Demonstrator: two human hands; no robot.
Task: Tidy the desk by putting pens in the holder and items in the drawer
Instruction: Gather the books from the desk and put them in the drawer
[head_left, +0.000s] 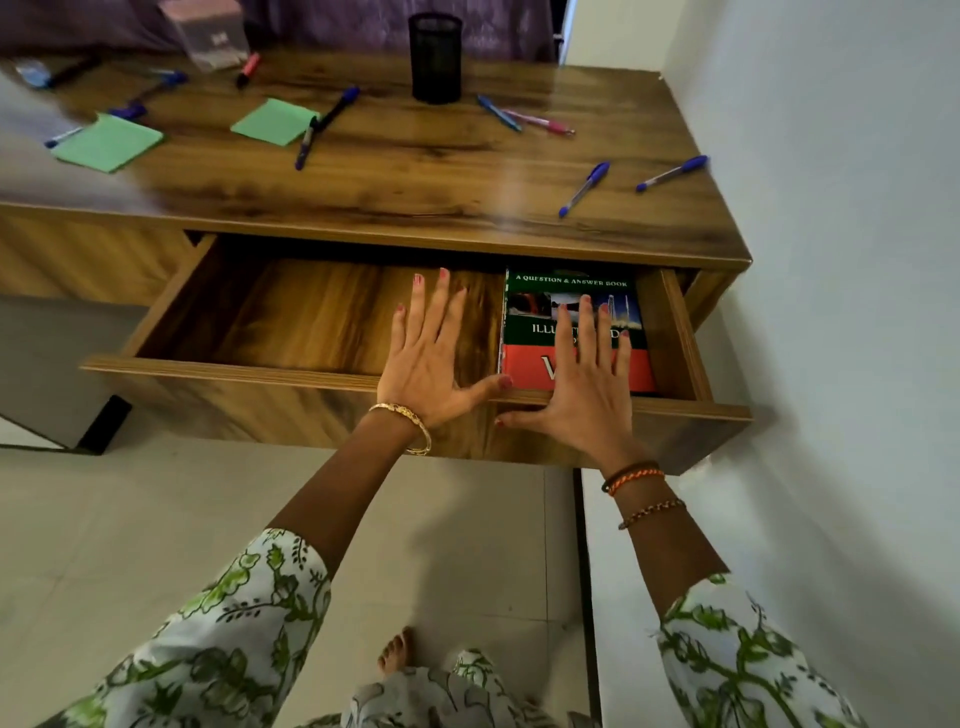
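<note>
The wooden drawer (234, 366) stands pulled out under the desk top. A green and red book (530, 332) lies flat in its right end. My left hand (431, 358) hovers over the drawer with fingers spread and straight, just left of the book. My right hand (587, 379) is flat with straight fingers over the book's cover and the drawer's front edge. A black mesh pen holder (435, 57) stands at the back of the desk. Several pens lie loose on the top, such as two blue ones (584, 188) (671, 173) at the right.
Two green sticky-note pads (106, 143) (274, 121) lie on the desk's left half. A clear box (210, 36) stands at the back left. A white wall (831, 208) closes in the desk's right side. Tiled floor lies below.
</note>
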